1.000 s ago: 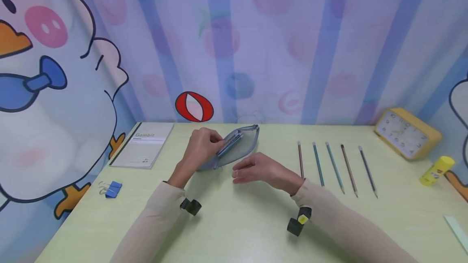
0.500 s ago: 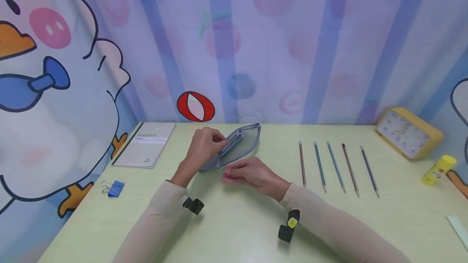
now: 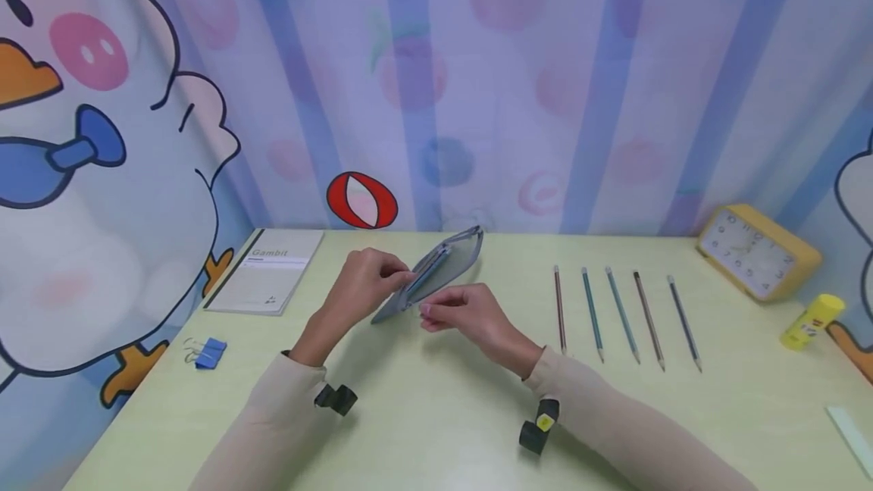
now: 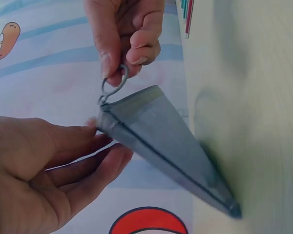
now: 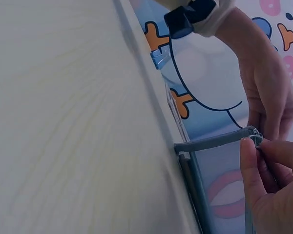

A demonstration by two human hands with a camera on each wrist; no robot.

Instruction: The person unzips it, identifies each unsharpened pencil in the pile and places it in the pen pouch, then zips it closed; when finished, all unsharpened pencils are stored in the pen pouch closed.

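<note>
Pencil case: the grey mesh pouch [image 3: 436, 276] was tilted up off the pale green tabletop [image 3: 436, 415], its near end raised between my hands and its far corner resting down toward the wall.
Left hand: my left hand [image 3: 361, 286] pinched the near end of the pouch, thumb on one face and fingers [image 4: 95, 168] on the other, holding it steady.
Right hand: my right hand [image 3: 460, 313] pinched the metal ring pull [image 4: 113, 87] of the zip between thumb and forefinger, right at that same near end.
Contents: blue pencils [image 3: 428, 273] lay inside, showing through the mesh.
Step in hand: I judged this to be work on the zip, with the slider sitting at the near end; whether the zip was done up or undone along its length I could not tell.
Next move: it would call for a straight pull on the ring along the zip line while my left hand braced the fabric taut, so the mesh would not bunch.
Further out: five pencils [image 3: 624, 314] lay in a row to my right, well apart from the pouch; a notebook [image 3: 268, 271] and a blue binder clip [image 3: 208, 353] to my left; a yellow clock [image 3: 757, 250] and a glue stick [image 3: 811, 319] at the far right.
</note>
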